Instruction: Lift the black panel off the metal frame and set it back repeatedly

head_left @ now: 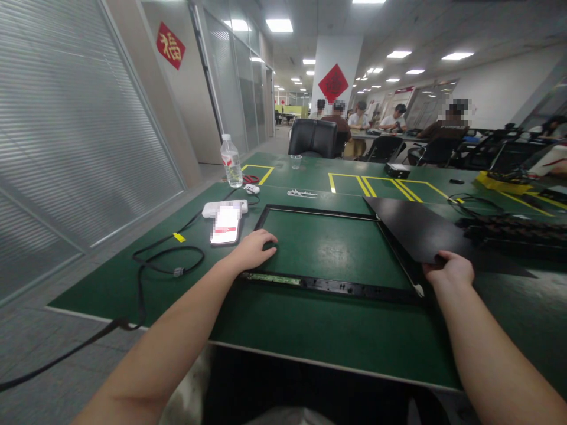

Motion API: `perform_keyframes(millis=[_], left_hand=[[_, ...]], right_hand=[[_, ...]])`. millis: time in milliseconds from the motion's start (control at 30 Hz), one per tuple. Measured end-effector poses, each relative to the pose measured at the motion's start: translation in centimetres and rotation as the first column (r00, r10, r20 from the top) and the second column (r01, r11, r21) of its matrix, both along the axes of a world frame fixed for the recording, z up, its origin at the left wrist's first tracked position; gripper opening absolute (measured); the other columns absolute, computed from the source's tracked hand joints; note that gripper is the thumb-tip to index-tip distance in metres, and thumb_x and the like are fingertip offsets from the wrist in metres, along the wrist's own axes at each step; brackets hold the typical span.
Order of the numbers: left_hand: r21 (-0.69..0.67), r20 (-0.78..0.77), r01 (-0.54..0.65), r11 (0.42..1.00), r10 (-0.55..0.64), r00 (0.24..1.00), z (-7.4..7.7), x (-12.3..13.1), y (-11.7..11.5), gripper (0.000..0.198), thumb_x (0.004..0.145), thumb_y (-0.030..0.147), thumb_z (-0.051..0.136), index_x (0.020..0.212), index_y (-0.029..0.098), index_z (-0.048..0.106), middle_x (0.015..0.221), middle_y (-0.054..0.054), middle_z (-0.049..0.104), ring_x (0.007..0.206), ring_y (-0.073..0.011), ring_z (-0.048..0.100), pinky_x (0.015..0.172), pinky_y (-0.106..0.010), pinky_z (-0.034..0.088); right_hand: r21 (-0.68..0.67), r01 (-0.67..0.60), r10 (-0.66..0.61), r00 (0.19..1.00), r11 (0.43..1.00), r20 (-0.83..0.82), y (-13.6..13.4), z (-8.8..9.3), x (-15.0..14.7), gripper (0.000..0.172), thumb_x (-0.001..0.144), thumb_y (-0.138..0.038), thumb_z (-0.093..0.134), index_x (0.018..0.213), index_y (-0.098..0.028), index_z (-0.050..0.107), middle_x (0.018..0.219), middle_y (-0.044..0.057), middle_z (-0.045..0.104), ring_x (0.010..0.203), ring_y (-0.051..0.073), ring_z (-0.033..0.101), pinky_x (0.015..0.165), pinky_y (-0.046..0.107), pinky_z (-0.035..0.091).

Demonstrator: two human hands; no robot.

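Observation:
A thin black rectangular frame [354, 287] lies flat on the green table, with a green circuit strip along its near side. My left hand [254, 250] rests over the frame's left side, its fingers reaching inward and apart from the thumb. At the frame's right, a thin flat black panel [414, 227] is tilted up. My right hand [449, 270] grips the panel's near edge, thumb on top; the fingers beneath are hidden. A small white piece [419, 290] shows at the frame's near right corner.
Left of the frame lie a lit phone [225, 224], a white device [210, 209] and a looped black cable [170, 260]. A water bottle [231, 161] and red-handled scissors [250, 179] stand behind. Dark parts [522, 233] lie at right; people sit beyond the table [332, 336].

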State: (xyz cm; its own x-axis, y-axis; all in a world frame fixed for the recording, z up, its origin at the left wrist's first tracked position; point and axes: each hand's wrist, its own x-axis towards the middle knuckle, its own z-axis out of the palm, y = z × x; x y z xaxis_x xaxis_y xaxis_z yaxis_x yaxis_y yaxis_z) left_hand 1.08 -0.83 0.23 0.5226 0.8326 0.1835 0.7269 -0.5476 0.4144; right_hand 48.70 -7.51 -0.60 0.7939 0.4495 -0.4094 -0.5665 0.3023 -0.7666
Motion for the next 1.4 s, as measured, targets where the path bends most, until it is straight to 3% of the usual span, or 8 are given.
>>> perform_keyframes(millis=[33,200,733,1033,1400], left_hand=[[0.0,0.002,0.002,1.0,-0.002,1.0,0.0,0.0,0.0,0.031,0.086,0.036,0.056,0.105,0.018,0.073,0.115,-0.014,0.071,0.111,-0.031,0.065,0.102,-0.046,0.049],[-0.004,-0.002,0.001,1.0,-0.001,1.0,-0.1,0.0,0.1,0.034,0.086,0.037,0.055,0.107,0.016,0.073,0.117,-0.016,0.07,0.112,-0.0322,0.065,0.102,-0.047,0.049],[-0.011,0.036,-0.008,1.0,0.008,0.999,0.3,0.1,-0.1,0.031,0.085,0.039,0.058,0.102,0.02,0.075,0.114,-0.013,0.071,0.11,-0.033,0.066,0.1,-0.048,0.05],[-0.008,0.017,0.004,1.0,-0.004,1.0,0.0,0.0,0.1,0.035,0.086,0.039,0.055,0.106,0.017,0.074,0.116,-0.015,0.071,0.112,-0.033,0.064,0.101,-0.048,0.048],[-0.032,0.11,-0.046,0.998,0.049,0.993,0.8,0.0,-0.3,0.033,0.083,0.04,0.058,0.104,0.02,0.073,0.114,-0.013,0.071,0.106,-0.0312,0.068,0.098,-0.046,0.052]], right_hand=[[-0.067,0.035,-0.038,0.998,0.997,-0.043,-0.1,0.5,-0.5,0.03,0.063,0.005,0.048,0.08,-0.02,0.051,0.088,0.0,0.064,0.067,0.012,0.062,0.059,0.025,0.058],[-0.087,0.048,-0.053,0.997,0.995,-0.06,-0.5,2.1,-2.1,0.024,0.075,0.004,0.048,0.08,-0.019,0.052,0.09,0.001,0.066,0.072,0.012,0.064,0.066,0.025,0.059],[-0.057,0.063,-0.067,0.995,0.996,-0.068,-0.8,2.5,-2.3,0.022,0.079,0.003,0.049,0.078,-0.019,0.053,0.083,0.0,0.066,0.065,0.011,0.063,0.06,0.022,0.057],[0.208,-0.032,0.043,0.998,0.978,-0.048,-0.8,2.9,-2.1,0.022,0.077,0.002,0.052,0.085,-0.017,0.059,0.083,0.0,0.068,0.073,0.012,0.068,0.074,0.026,0.062],[0.278,-0.102,0.096,0.995,0.955,0.037,-1.7,4.6,-4.2,0.021,0.075,-0.005,0.05,0.087,-0.017,0.063,0.087,0.003,0.071,0.078,0.015,0.071,0.066,0.026,0.063]])
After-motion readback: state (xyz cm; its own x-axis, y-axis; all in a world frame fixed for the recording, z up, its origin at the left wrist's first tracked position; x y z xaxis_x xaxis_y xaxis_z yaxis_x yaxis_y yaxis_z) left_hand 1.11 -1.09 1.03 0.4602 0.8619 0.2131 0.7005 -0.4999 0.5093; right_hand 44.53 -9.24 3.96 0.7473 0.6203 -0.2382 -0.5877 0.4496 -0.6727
